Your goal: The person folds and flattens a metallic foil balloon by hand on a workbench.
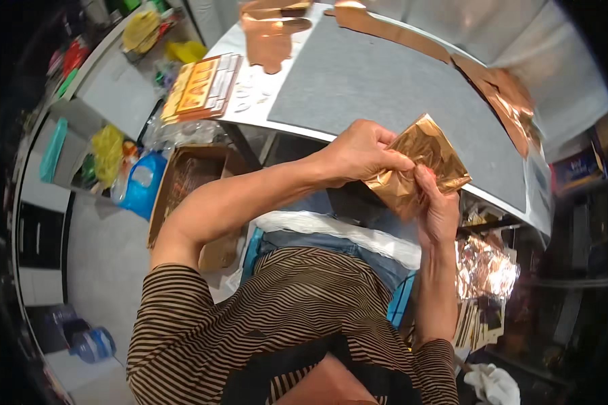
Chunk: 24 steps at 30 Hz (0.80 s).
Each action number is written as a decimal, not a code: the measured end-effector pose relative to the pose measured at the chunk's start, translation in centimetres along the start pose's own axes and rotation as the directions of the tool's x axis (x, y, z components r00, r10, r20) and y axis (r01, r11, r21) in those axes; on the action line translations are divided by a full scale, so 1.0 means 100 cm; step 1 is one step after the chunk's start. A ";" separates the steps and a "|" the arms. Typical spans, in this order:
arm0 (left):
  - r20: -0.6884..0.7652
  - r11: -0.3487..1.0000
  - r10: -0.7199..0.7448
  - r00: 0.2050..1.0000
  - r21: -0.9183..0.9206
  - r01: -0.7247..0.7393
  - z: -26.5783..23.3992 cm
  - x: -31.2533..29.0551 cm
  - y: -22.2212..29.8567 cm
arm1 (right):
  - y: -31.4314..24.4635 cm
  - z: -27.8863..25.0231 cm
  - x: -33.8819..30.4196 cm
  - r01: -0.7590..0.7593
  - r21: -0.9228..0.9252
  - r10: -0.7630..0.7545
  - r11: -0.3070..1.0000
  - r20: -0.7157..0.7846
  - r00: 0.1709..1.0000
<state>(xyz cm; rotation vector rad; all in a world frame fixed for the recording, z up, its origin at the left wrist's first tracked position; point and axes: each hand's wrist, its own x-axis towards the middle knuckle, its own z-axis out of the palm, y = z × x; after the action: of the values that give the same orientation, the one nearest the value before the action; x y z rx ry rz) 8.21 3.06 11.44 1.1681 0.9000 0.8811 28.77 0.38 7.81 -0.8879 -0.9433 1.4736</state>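
Note:
A crinkled, shiny gold foil piece (440,150) is held up in front of me, just off the near edge of the table. My left hand (366,154) pinches its left side between thumb and fingers. On the lower right side, my right hand (439,206) grips the same foil, its thumb close to the left thumb. Whether the foil is a flat sheet or a folded packet, I cannot tell. Beyond my hands, a grey mat (378,74) covers most of the white table (255,101).
Copper-coloured foil strips (496,94) lie along the table's far and right edges, with another foil piece (270,44) at the far left. Printed cards (201,88) are stacked on the left corner. A cardboard box (182,182) stands below; crumpled foil (483,268) is at my right.

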 end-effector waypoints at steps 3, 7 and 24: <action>-0.050 1.000 -0.018 0.999 0.004 0.018 -0.006 -0.030 0.017 | 0.002 0.009 0.003 -0.019 -0.076 0.022 0.997 0.039 0.999; -0.046 0.989 0.019 0.999 -0.143 -0.025 -0.031 -0.037 0.005 | 0.001 0.029 0.020 -0.014 -0.109 0.035 0.994 0.193 0.981; -0.900 0.802 -0.025 0.436 0.242 0.546 -0.427 -0.151 0.011 | -0.015 0.019 0.101 -0.058 0.004 0.057 0.998 0.186 0.981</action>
<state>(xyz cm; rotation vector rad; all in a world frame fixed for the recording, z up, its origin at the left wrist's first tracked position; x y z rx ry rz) -36.89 4.96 7.66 0.8668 2.2698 0.9520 26.57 10.38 9.67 -0.7852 -1.0538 1.6309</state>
